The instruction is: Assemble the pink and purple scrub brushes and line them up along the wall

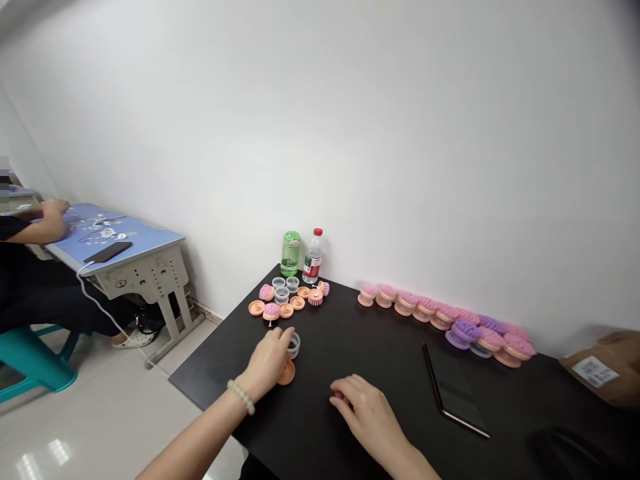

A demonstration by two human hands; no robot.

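Note:
My left hand [267,360] reaches over the left part of the black table, fingers bent down and pressed together. Its fingertips meet the edge of a clear plastic ring-shaped cup [295,346]; whatever they grip is hidden. Under the same hand an orange round disc [287,375] shows in part. My right hand [367,413] lies near the table's front, fingers loosely curled in, with nothing visible in them. Beyond the left hand lie loose parts: clear cups [281,295], orange discs [286,311] and pink bristled brush heads [271,311], one with a small white stem.
Assembled pink and purple bristle brushes [425,308] line the wall. A dark tablet [455,393] lies right, near a brown paper bag [607,367]. A green bottle [290,255] and water bottle [313,259] stand behind. Left, another person's hand [54,207] is over a blue desk [145,233].

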